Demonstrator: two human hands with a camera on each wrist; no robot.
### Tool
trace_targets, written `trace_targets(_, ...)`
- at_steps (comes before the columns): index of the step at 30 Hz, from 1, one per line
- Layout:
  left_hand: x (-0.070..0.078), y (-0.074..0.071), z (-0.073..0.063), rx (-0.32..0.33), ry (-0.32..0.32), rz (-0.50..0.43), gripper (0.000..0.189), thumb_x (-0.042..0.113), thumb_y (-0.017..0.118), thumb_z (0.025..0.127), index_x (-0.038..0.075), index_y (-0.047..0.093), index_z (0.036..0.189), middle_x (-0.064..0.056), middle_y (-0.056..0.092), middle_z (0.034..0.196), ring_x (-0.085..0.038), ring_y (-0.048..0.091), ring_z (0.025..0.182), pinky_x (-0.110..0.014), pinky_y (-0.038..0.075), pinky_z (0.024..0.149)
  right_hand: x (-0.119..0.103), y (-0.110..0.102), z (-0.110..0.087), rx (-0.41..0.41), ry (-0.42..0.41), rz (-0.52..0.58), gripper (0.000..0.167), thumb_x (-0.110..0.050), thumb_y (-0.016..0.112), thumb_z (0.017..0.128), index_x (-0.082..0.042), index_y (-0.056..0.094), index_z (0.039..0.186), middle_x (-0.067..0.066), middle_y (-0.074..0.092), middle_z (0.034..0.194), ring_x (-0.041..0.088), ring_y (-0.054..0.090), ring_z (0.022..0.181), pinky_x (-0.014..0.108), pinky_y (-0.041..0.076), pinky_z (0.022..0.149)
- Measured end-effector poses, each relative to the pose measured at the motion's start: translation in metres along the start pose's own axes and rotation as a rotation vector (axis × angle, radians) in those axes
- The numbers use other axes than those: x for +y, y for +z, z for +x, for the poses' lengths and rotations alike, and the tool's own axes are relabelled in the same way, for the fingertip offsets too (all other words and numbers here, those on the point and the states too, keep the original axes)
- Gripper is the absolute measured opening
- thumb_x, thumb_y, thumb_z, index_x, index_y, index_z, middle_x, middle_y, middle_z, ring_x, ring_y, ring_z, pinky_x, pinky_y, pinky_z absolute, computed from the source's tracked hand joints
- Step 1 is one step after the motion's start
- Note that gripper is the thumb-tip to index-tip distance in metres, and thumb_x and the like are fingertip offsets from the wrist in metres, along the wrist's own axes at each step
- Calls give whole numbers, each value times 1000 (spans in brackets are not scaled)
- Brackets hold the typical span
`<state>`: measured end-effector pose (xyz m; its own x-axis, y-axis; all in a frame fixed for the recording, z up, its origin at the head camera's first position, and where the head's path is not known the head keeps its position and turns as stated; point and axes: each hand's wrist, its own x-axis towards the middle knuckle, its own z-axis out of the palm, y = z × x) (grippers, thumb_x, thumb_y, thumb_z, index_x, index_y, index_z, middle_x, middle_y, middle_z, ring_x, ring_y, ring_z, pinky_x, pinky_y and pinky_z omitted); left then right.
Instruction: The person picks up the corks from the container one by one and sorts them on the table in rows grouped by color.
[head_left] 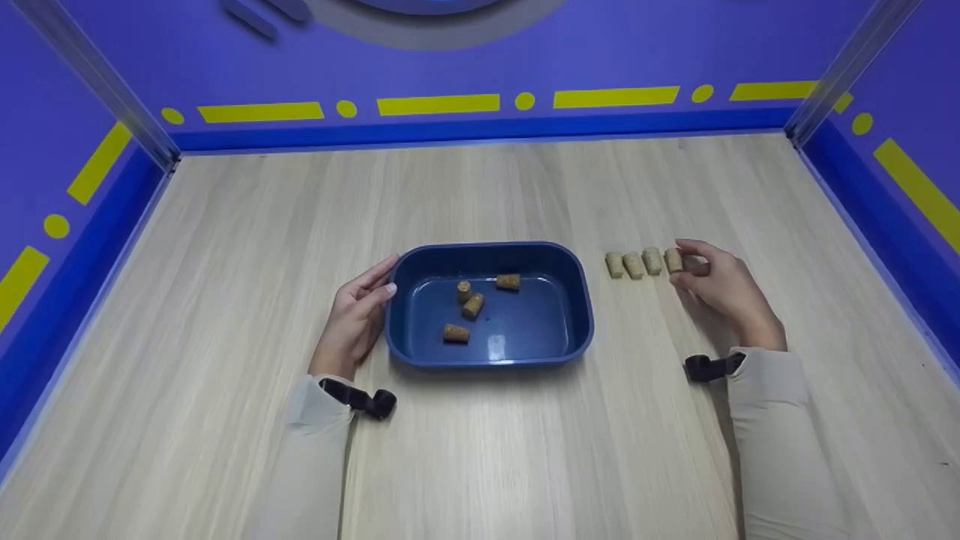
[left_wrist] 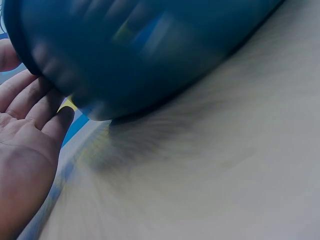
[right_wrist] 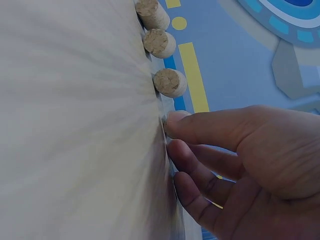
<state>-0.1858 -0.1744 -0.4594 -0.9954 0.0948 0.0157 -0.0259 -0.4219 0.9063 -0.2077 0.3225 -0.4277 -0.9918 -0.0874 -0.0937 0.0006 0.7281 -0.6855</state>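
Observation:
A dark blue plastic tub (head_left: pixel 525 322) stands on the table, with several brown corks (head_left: pixel 473 306) lying apart or close together inside. My left hand (head_left: pixel 352 319) holds its left wall, thumb at the rim and fingers along the outside; the left wrist view shows those fingers against the outer wall (left_wrist: pixel 150 60). Right of the tub, my right hand (head_left: pixel 724 289) pinches a pale cork (head_left: pixel 673 260) between thumb and forefinger, at the right end of a row. Three more pale corks (head_left: pixel 634 265) make up that row. In the right wrist view the thumb mostly hides the pinched cork.
The wooden table (head_left: pixel 480 465) reaches back to a purple wall (head_left: pixel 630 52) with yellow marks. Similar panels close off both sides. A black wrist camera (head_left: pixel 381 405) sits at the left cuff, and another camera (head_left: pixel 699 367) at the right.

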Motion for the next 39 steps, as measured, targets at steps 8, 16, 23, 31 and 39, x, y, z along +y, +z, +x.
trace_targets(8,0,0,0,3,-2,12,54,-12,50,88,-14,36,140,-16,52,140,-7,56,120,-20,45,100,-5,-4,-1,20,-3,-26,58,-17,62,91,-5,41,145,22,48,141,-12,50,74,15,45,61)
trace_targets(16,-1,0,0,33,-18,-13,53,-13,48,87,-14,39,139,-16,53,139,-8,56,121,-20,45,100,-15,-4,-1,45,-45,12,56,-19,61,92,-5,43,143,22,49,139,-10,55,72,14,47,60)
trace_targets(23,1,1,0,32,-19,-15,52,-13,49,88,-14,39,139,-17,52,140,-8,56,121,-20,45,100,-30,-5,0,69,-82,-31,48,-23,61,93,-7,52,137,18,58,133,14,63,94,8,42,67)
trace_targets(31,2,3,-2,11,-12,5,52,-13,48,88,-13,37,140,-22,46,144,-8,55,122,-19,45,100,-59,-9,4,47,-156,-43,40,-18,60,94,-4,58,131,19,64,123,32,63,98,13,46,64)
trace_targets(39,1,2,0,21,-3,3,52,-14,49,88,-15,37,139,-20,50,142,-8,55,121,-19,45,100,-90,-10,8,-48,-171,-55,37,-19,60,94,-7,59,130,18,66,116,31,63,96,22,49,55)
